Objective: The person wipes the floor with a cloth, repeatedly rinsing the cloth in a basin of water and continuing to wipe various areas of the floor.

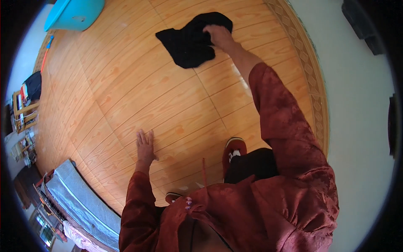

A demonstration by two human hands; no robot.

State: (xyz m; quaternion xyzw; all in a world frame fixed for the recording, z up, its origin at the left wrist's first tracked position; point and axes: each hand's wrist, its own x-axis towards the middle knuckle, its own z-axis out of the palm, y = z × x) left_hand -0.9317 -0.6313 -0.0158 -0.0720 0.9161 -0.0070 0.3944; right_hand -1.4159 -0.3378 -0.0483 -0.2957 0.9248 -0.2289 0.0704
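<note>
A crumpled black cloth [189,44] lies spread in uneven folds on the wood-patterned floor, far ahead of me. My right hand [220,37] reaches out to its right part, with the fingers bent and closed on the fabric; the fingertips are partly lost against the black. Apart from the cloth, my left hand [145,148] is held out low on the left with its fingers spread and nothing in them. Dark red sleeves cover both my arms down to the forearms.
A turquoise basin [77,14] stands at the far left, with an orange stick with a blue end [47,50] near it. At lower left is a bed or bench with a blue-grey cover [79,197]. A white wall [348,105] runs along the right. My red shoe [235,147] is below.
</note>
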